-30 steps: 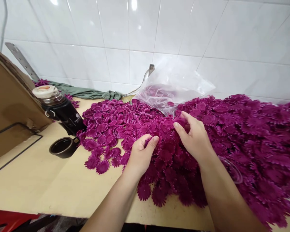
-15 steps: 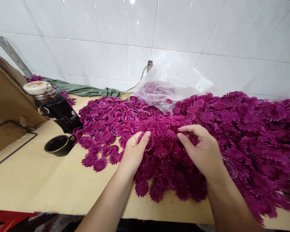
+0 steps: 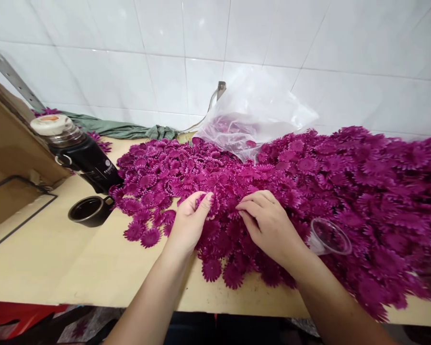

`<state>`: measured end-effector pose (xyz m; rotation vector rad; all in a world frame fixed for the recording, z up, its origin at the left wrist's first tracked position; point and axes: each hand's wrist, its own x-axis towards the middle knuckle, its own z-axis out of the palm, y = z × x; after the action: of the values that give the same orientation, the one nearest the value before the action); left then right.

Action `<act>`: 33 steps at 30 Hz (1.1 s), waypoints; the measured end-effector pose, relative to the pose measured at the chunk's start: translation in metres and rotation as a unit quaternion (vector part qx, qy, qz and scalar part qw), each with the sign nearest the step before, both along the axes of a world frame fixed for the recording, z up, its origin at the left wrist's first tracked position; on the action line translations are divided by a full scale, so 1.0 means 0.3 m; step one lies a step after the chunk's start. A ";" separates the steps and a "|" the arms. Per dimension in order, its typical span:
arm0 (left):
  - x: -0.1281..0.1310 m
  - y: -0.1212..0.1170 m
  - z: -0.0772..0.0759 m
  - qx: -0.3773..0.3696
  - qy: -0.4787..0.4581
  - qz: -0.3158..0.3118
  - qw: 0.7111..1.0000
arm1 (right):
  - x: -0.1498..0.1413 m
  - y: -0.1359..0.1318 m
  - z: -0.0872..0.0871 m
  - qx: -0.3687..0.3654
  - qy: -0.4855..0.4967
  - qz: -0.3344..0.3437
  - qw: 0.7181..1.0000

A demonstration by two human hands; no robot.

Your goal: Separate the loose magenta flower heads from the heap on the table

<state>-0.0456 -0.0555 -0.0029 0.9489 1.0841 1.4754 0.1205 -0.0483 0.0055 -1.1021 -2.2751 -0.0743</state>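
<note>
A wide heap of magenta artificial flower heads (image 3: 345, 167) with fringed petals covers much of the table. My left hand (image 3: 192, 215) is closed, its thumb pressed against curled fingers, and a magenta artificial flower (image 3: 211, 207) shows at the thumb tip. To the right of it, my right hand (image 3: 267, 223) hovers over the pile with thumb and fingertips drawn together in a pinch. Whatever is between those fingertips is too small to make out. A clear plastic cup (image 3: 332, 237) sits among the flowers beside my right wrist, partly hidden by it.
At the left stand a black thermos (image 3: 89, 158) with a white lid and a dark mug (image 3: 89, 213). A clear plastic bag (image 3: 251, 110) lies behind the heap, against the white tiled wall (image 3: 165, 28). Green cloth (image 3: 118, 128) runs along the back edge. Cardboard (image 3: 17, 158) rises at far left.
My right hand has moved left, closer to my left hand, and its fingertips have drawn together. The clear cup shows more now. The whole view has shifted slightly.
</note>
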 end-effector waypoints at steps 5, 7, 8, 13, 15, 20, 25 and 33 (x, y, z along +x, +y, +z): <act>-0.003 -0.006 -0.004 -0.005 -0.001 0.000 1.000 | 0.006 0.033 -0.011 -0.004 0.092 -0.052 0.994; 0.000 -0.008 -0.009 0.001 0.014 -0.006 1.000 | 0.005 0.039 -0.012 -0.045 0.143 -0.070 0.986; 0.003 -0.010 -0.012 0.005 0.024 -0.011 1.000 | 0.003 0.040 -0.011 -0.068 0.168 -0.077 0.980; 0.020 -0.016 -0.018 0.016 0.047 -0.053 0.997 | -0.007 0.046 0.001 -0.150 0.254 -0.075 0.953; 0.026 -0.017 -0.019 0.021 0.045 -0.065 0.997 | -0.007 0.052 0.005 -0.154 0.253 -0.062 0.953; 0.032 -0.015 -0.022 0.033 0.058 -0.072 0.995 | 0.002 0.074 0.013 -0.107 0.235 -0.056 0.964; 0.033 -0.011 -0.028 0.038 0.056 -0.087 0.994 | 0.010 0.096 0.019 -0.087 0.242 -0.102 0.961; 0.037 -0.005 -0.014 0.028 0.069 -0.087 0.993 | 0.027 0.140 0.028 -0.044 0.253 -0.167 0.952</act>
<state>-0.0346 -0.0570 -0.0072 1.1688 1.0344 1.3194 0.1287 -0.0064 0.0140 -1.3641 -1.6387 0.1589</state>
